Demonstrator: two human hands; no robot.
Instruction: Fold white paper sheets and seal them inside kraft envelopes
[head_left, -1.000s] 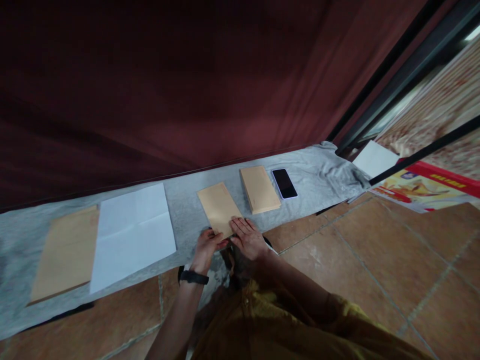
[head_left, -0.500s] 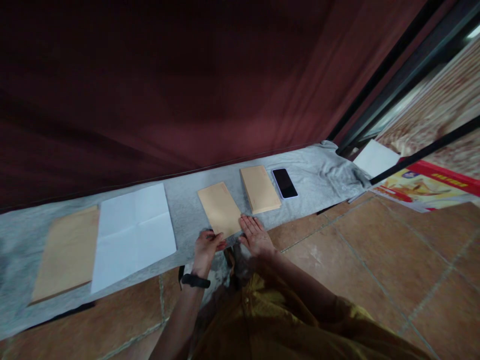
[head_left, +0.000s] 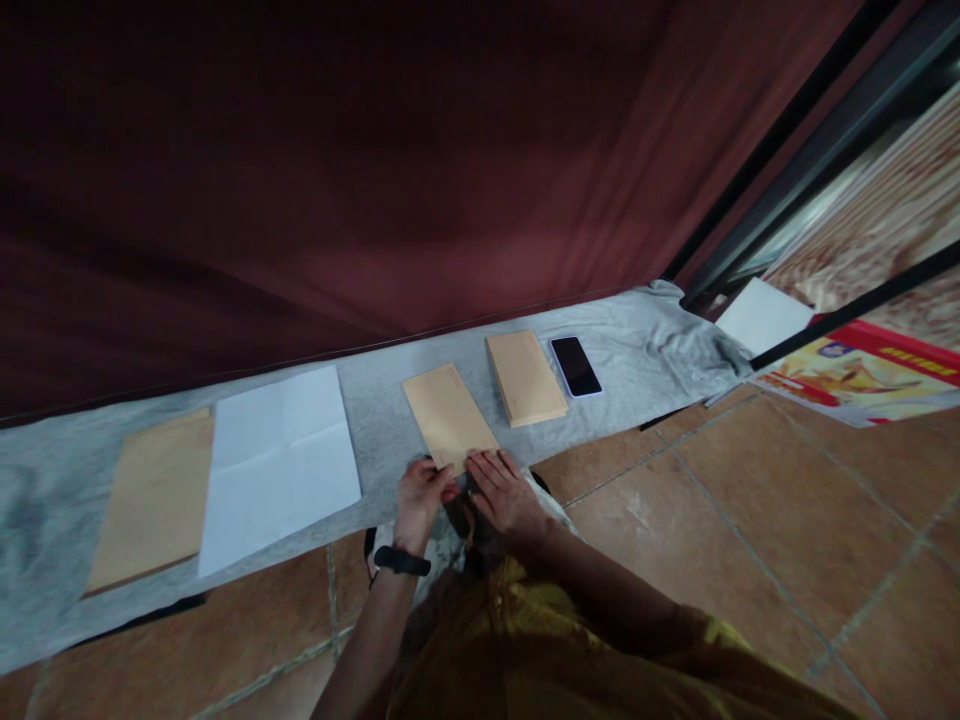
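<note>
Envelope in hand: here it is, a brown envelope lying flat and slantwise, its near edge right at the person's front, probably so both hands can reach its corners
Left hand: the left hand has thumb and fingers closed on the near left corner, a pinch with no visible gap, seemingly to stop the paper sliding
Right hand: over on the other corner, the right hand lies palm down, fingers stretched and close together on the near edge, pressing rather than gripping, by the look of it; what its thumb does underneath, I cannot tell
Small stack: just right of the envelope, a small stack of brown envelopes, edges roughly squared, within easy reach
Phone: beside that stack, a phone, dark screen up, apart from the working spot
White paper: off to the left, a creased white sheet, its side against a large brown pile
Grey cloth: under it all, a grey cloth, perhaps there to protect the papers
</note>
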